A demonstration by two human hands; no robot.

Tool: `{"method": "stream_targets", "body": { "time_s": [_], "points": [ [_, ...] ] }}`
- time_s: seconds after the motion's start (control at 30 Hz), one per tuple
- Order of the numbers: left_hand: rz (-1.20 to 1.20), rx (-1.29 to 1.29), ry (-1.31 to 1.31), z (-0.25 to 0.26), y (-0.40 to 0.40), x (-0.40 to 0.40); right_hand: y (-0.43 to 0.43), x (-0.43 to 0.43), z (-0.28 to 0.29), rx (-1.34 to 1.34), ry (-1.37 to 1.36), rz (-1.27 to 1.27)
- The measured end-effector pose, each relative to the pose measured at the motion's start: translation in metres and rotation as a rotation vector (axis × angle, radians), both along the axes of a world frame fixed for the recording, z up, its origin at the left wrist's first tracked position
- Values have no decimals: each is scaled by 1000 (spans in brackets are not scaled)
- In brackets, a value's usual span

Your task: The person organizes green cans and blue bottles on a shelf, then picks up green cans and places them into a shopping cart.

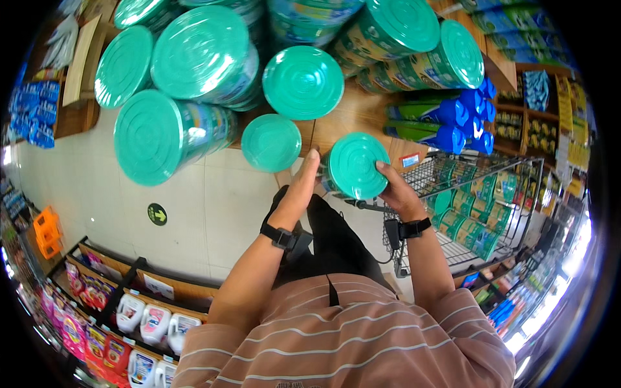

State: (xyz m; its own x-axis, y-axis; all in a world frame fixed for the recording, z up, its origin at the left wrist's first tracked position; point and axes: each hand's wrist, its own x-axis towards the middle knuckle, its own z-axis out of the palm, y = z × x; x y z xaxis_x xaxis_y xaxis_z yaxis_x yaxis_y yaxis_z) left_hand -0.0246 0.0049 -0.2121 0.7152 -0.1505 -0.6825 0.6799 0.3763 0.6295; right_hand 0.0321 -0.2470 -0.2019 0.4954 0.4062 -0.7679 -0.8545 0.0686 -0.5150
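A canister with a round green plastic lid (360, 167) is held between both hands, just off the front edge of a wooden display table (342, 114). My left hand (302, 182) presses along its left side, fingers partly hidden behind it. My right hand (401, 190) grips the right side, thumb resting on the lid's rim. Similar canisters stand stacked on the table, among them a small green-lidded one (271, 143) and a wider one (303, 82) beyond it. To the right, a wire shopping cart (526, 213) carries several green canisters (468, 228).
Blue-capped green cans (439, 119) stand at the table's right, near a price tag (410, 160). Taller canister stacks (148, 138) rise at left. Behind me on the left, a shelf holds white jugs (155, 322). A round arrow sticker (157, 214) marks the tiled floor.
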Motion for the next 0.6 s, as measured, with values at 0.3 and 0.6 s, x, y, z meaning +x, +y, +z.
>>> {"method": "stream_targets", "body": {
  "time_s": [0.3, 0.6],
  "points": [
    [41, 493, -44, -136, -55, 56, -53, 1, -102, -203, -9, -347],
    [538, 142, 21, -229, -39, 79, -61, 25, -140, -218, -77, -362]
  ]
}}
